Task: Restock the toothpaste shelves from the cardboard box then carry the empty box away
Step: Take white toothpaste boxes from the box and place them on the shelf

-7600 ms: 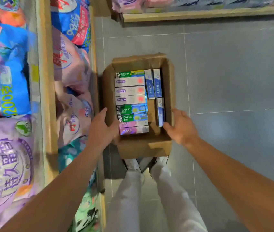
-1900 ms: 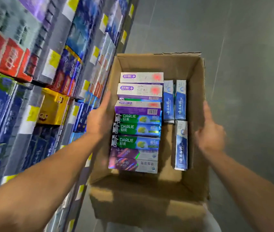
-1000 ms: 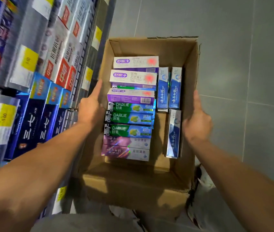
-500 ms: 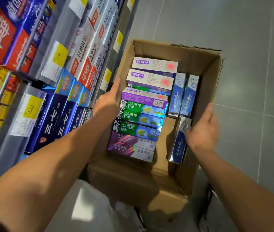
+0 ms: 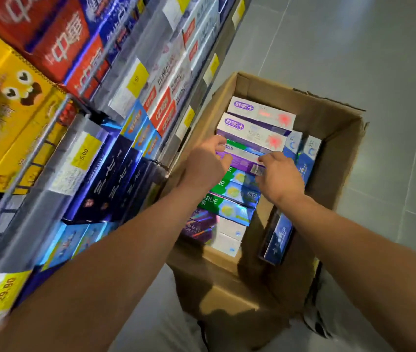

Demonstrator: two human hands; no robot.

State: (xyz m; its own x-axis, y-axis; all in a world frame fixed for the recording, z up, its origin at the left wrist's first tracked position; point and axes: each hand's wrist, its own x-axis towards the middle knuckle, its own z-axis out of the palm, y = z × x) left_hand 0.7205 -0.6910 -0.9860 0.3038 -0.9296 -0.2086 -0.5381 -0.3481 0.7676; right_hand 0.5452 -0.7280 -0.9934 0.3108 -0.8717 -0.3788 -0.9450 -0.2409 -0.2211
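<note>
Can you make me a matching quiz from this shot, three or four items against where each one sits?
Column one:
1. cardboard box
2. green Darlie cartons
3. yellow price tag
4. purple carton

Column two:
a. on the shelf rail
b. on the floor by the shelves
c. between both hands' fingers
d. mid-stack in the box

Pairs: 1-b, 2-d, 3-a, 4-c

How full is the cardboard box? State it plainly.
Still mostly full. The cardboard box holds rows of toothpaste cartons; both hands, left hand and right hand, reach the purple carton.
</note>
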